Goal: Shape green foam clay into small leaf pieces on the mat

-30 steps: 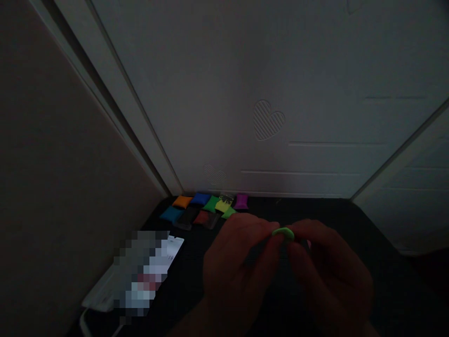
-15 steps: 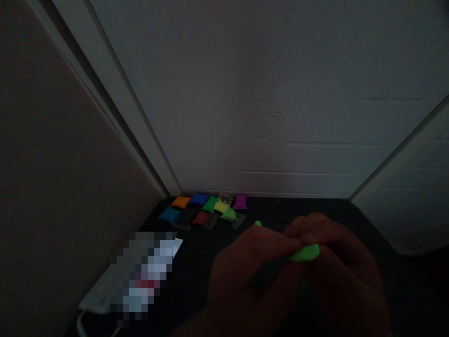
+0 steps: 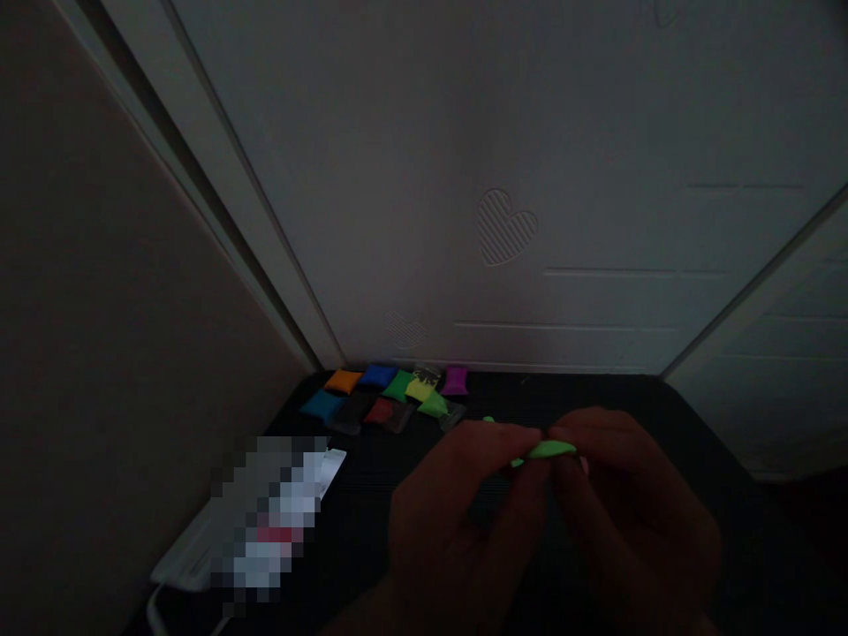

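Observation:
My left hand (image 3: 467,503) and my right hand (image 3: 632,503) meet above the dark table, at the lower right of the view. Between their thumbs and fingertips they pinch a thin, flattened piece of bright green modelling clay (image 3: 547,450). Both hands are closed on it, one at each side. Just behind my left hand lies a small green lump (image 3: 488,420), mostly hidden by the fingers. Shadow hides the palms.
Several small clay packets in clear wrap lie by the wall, including an orange packet (image 3: 343,382), a purple packet (image 3: 455,381) and an opened green packet (image 3: 434,405). A blurred-out device with a white cable (image 3: 154,611) rests at left on the dark table (image 3: 371,495).
The green clay has moved slightly left and up and now lies flatter between the fingertips. My right hand has shifted left with its fingers closer to the left hand's.

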Tool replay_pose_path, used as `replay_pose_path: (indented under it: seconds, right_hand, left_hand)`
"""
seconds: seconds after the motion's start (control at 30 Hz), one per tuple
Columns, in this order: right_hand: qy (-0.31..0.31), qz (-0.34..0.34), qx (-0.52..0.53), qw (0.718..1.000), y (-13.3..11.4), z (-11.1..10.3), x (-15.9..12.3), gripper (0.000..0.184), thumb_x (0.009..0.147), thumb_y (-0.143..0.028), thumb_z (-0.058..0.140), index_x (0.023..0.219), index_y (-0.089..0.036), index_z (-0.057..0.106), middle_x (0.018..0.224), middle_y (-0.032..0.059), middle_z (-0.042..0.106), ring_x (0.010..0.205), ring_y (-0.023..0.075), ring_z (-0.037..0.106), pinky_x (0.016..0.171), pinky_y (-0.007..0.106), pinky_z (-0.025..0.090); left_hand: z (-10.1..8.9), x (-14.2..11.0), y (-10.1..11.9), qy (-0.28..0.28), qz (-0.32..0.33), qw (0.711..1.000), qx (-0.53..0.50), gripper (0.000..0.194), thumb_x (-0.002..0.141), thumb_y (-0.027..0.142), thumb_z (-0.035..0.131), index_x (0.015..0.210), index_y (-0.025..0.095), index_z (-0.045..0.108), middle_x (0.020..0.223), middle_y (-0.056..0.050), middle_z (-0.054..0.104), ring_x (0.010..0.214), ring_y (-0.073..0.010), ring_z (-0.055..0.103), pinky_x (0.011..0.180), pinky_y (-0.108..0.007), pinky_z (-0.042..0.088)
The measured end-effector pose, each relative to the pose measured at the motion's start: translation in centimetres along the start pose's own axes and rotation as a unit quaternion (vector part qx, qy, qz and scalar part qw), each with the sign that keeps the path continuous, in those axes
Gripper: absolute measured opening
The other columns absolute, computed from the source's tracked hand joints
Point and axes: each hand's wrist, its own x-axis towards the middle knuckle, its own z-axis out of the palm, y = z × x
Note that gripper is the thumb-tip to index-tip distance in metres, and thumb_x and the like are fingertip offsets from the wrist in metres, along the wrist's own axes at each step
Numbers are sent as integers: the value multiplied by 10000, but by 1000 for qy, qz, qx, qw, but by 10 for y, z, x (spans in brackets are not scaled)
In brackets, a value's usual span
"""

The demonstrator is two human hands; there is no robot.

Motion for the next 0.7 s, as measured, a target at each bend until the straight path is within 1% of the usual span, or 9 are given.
replay_pose_path:
  seconds: [0.13,0.27,0.33,0.4,0.47,0.5,0.57,0.6,0.7]
  right_hand:
    - [-26,-5,-10,1000,-2,-1,2,292,700,-57,563,953,-203,556,805,8,572,725,132,529,593,269,431]
    - [-56,32,-30,997,-1,-1,3,257,713,-109,573,943,-221,550,815,-4,560,733,122,523,601,253,432]
    - [-46,52,-30,997,3,0,3,202,722,-125,572,896,-227,561,809,-10,556,727,117,524,600,247,428]
    - [-13,86,-20,996,9,2,4,143,740,-151,562,857,-234,563,788,-18,554,707,110,525,584,237,423]
    - [10,135,6,991,14,5,6,99,765,-190,544,846,-245,554,760,-26,553,680,104,529,566,227,425]
    - [8,158,17,987,16,5,7,81,773,-209,537,842,-249,550,747,-29,554,668,102,532,558,224,427]
    - [-22,189,19,982,17,6,9,57,779,-236,531,830,-254,548,728,-30,555,651,104,535,547,225,430]
    - [-42,191,10,981,16,6,10,51,780,-241,528,824,-255,551,720,-28,555,647,108,535,544,229,430]
    - [-99,153,-30,983,5,2,11,108,783,-221,512,874,-265,551,749,-13,568,676,128,542,565,258,447]
  left_hand:
    - [-1,1,-3,10,2,1000,7,247,692,75,566,878,238,576,791,47,648,720,-99,602,645,-205,501]
    - [2,-1,-7,24,-44,998,-25,237,708,79,564,872,251,574,788,62,635,720,-86,592,645,-185,490]
    - [6,-1,-10,30,-85,994,-67,201,738,118,546,886,252,574,817,52,631,741,-86,586,657,-184,486]
    - [9,0,-14,27,-125,985,-118,200,771,174,515,948,255,562,896,29,624,771,-93,581,677,-197,483]
    - [11,2,-17,12,-154,977,-145,236,778,217,510,1008,259,546,981,7,607,809,-106,573,710,-218,474]
    - [12,3,-17,-1,-162,976,-146,246,770,228,522,1013,260,548,1001,2,600,826,-112,569,726,-225,468]
    - [12,5,-18,-27,-166,977,-132,220,753,229,547,969,253,576,971,4,605,840,-116,564,744,-222,454]
    - [12,6,-18,-33,-164,978,-123,186,750,223,552,930,248,591,936,10,610,836,-112,563,745,-213,449]
    - [7,9,-17,-7,-175,977,-118,106,753,216,548,839,240,606,834,31,619,798,-89,566,712,-173,447]
